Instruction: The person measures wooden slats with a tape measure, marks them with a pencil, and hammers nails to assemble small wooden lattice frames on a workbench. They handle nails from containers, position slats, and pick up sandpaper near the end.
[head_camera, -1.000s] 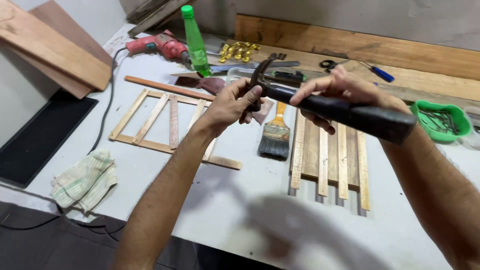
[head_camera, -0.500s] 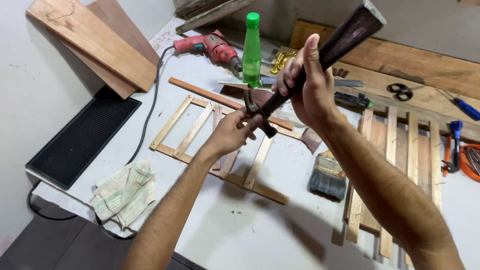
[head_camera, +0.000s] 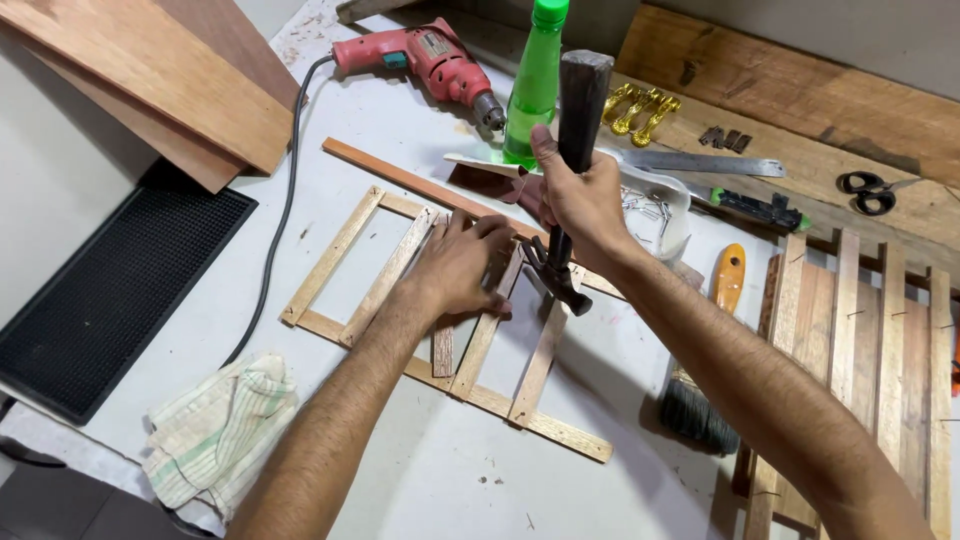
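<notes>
my right hand (head_camera: 585, 205) clamped round a dark-handled claw hammer (head_camera: 566, 170), head down, my left hand (head_camera: 462, 265) just beside it, fingers spread flat, pressing the pale wooden slat frame (head_camera: 345, 240) underneath

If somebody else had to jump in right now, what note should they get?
Right hand: gripping the hammer by its dark handle, head down, just above the wooden slat frame.
Left hand: pressing flat on the frame's middle slats.
Frame lies on the white table.
Done: several slats already sit across the two long rails.
Left: I can't tell which joints are nailed; check each one.
</notes>
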